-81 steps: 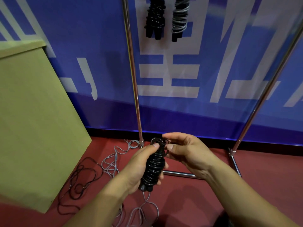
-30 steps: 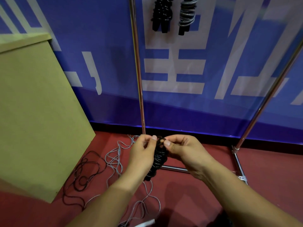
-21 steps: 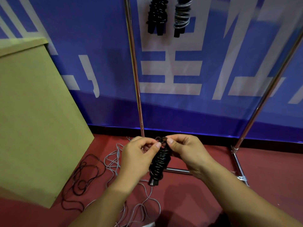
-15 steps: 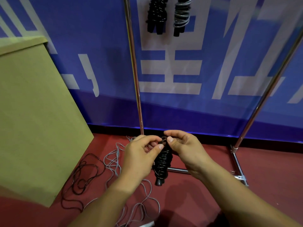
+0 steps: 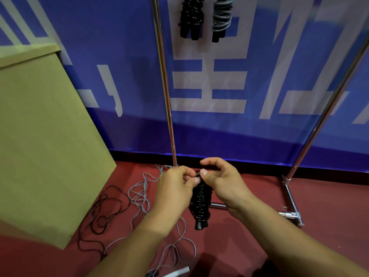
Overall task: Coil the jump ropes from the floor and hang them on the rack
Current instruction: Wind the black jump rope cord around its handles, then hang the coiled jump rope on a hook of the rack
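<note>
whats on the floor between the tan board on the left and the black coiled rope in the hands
In the head view, two loose ropes lie on the red floor between the tan board and the held black coiled rope: a black rope nearest the board, then a grey rope.

Black coiled rope [image 5: 200, 200]; grey loose rope [image 5: 139, 193]; red floor [image 5: 329, 206]; blue-white banner [image 5: 209, 80].

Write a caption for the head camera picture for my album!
Both hands pinch the top of a coiled black rope; two ropes already hang above.

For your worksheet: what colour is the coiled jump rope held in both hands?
Black: the coiled jump rope, seen in the head view.
</note>
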### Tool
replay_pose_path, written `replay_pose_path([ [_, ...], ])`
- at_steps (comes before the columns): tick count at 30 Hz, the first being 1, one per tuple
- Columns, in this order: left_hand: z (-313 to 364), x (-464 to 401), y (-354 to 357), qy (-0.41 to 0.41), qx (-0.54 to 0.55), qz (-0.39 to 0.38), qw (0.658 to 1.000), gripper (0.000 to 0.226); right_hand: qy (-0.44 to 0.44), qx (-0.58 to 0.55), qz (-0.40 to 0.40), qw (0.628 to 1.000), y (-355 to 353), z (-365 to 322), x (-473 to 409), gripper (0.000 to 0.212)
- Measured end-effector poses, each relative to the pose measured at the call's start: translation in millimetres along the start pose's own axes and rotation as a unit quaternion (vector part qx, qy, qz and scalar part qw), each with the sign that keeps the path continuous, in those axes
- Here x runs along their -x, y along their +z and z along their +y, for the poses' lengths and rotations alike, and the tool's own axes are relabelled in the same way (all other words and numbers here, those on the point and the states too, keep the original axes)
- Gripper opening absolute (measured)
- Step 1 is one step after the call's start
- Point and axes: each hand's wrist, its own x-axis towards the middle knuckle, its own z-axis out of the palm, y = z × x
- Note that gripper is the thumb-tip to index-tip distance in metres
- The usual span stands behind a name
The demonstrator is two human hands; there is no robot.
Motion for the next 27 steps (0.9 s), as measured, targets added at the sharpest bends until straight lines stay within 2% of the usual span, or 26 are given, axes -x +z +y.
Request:
replay_pose_path([
  [5, -7.5, 1.1, 0.3, -0.011, -0.023, -0.034, 0.999, 0.010, 0.021, 0.011, -0.015, 1.000, 0.8, 1.9, -0.6, 0.027],
  [9, -7.4, -3.8, -4.3, -0.020, -0.030, -0.016, 0.999, 0.017, -0.014, 0.013, 0.035, 0.999, -2.0, -1.0, -6.6, 0.014],
  [10, -4.5, -6.5, -5.5, -0.024, -0.016, -0.001, 1.000, 0.019, -0.017, 0.016, 0.035, 0.999, -2.7, -3.3, -7.4, 0.017],
  [13, 11.4, -12.4, -1.5, -0.018, 0.032, 0.042, 0.998, 0.019, 0.017, -0.035, -0.055, 0.998, -2.4, -3.4, -7.9, 0.042],
  [15, 23.7, -13.5, 2.9, 0.005, 0.045, 0.055, 0.997, 0.019, -0.001, -0.022, -0.065, 0.998, -0.3, -4.0, -9.0, 0.051],
  [18, 45.0, -20.7, 2.3, 0.069, 0.058, 0.029, 0.996, 0.029, -0.073, 0.046, -0.019, 0.996, -8.9, -11.3, -15.5, 0.049],
  [21, 72.1, -37.9, -10.5, 0.125, 0.044, -0.009, 0.991, 0.038, -0.100, 0.059, -0.025, 0.993, -24.4, -32.7, -20.6, 0.051],
  [25, 104.5, -64.1, -37.7, 0.155, 0.025, -0.037, 0.987, 0.040, -0.111, 0.101, -0.086, 0.985, -45.5, -62.5, -18.3, 0.069],
  [27, 116.7, -78.1, -50.8, 0.159, 0.024, -0.069, 0.985, 0.042, -0.100, 0.087, -0.139, 0.981, -53.9, -75.0, -15.0, 0.054],
])
